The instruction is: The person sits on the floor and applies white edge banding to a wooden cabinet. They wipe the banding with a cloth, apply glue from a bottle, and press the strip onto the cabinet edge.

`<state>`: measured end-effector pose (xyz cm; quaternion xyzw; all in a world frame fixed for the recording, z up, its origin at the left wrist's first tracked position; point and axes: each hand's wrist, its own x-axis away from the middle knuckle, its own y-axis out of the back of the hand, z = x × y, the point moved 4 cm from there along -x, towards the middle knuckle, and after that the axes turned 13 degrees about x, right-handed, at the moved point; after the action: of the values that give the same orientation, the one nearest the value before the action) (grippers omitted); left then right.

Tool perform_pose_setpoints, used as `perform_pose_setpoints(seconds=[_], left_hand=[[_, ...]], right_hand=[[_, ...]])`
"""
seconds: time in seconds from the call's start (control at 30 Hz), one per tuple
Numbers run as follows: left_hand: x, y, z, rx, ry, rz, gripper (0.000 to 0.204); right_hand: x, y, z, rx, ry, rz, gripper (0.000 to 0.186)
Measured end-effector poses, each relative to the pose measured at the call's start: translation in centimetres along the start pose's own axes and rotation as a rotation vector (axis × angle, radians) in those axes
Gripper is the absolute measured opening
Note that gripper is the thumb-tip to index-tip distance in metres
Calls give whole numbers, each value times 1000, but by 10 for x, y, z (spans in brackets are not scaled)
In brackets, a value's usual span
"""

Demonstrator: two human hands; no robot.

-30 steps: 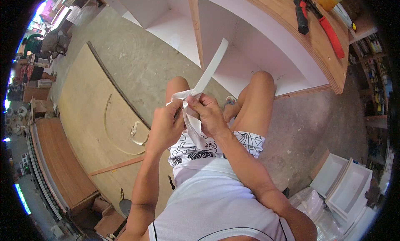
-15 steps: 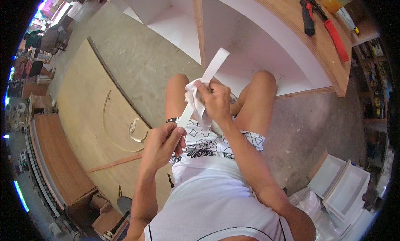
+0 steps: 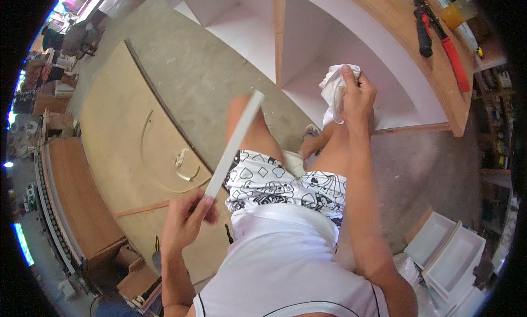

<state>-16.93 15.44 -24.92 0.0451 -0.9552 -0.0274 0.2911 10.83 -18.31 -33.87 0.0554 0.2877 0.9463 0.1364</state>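
A large, pale tan plywood panel [image 3: 112, 136] lies to the left, a thin, curved tan strip [image 3: 144, 133] on it. Ahead, the light-wood bench [image 3: 392, 29] with white-lined compartments carries a long-handled red-and-black metal tool [image 3: 455, 64] near its right edge. Two white rectangular trays [image 3: 458, 256] sit at lower right.

The long, flat, straight white strip [image 3: 236, 144] slants over the person's left thigh [image 3: 267, 136]; whether it touches is unclear. The left hand [image 3: 189, 215] pinches its lower end between thumb and fingers. The right hand [image 3: 359, 95] grips a small, crumpled white cloth [image 3: 331, 92], raised before the bench and well apart from the strip.

Held at one end only, the strip could twist or droop if that pinch loosens, and its free end could knock the leg. The cloth's hanging folds might catch on the bench's edge if swung close.
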Motion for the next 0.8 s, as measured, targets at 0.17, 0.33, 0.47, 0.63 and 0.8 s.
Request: perform_pose_setpoints(seconds=[0.17,0.33,0.47,0.63,0.8], left_hand=[[-65,-27,4,114,-322,-95,26],[-119,-84,-14,885,-208,73,25],[-133,-95,-22,818,-266,75,18],[-107,-58,-65,-120,-629,-472,41],[-65,-56,-149,-1214,-1174,-359,51]], right_hand=[[53,-42,-1,-245,-79,251,33],[129,-48,35,-397,287,675,26],[133,-23,61,-135,509,598,25],[105,-3,70,156,819,433,15],[76,37,102,426,1189,446,10]])
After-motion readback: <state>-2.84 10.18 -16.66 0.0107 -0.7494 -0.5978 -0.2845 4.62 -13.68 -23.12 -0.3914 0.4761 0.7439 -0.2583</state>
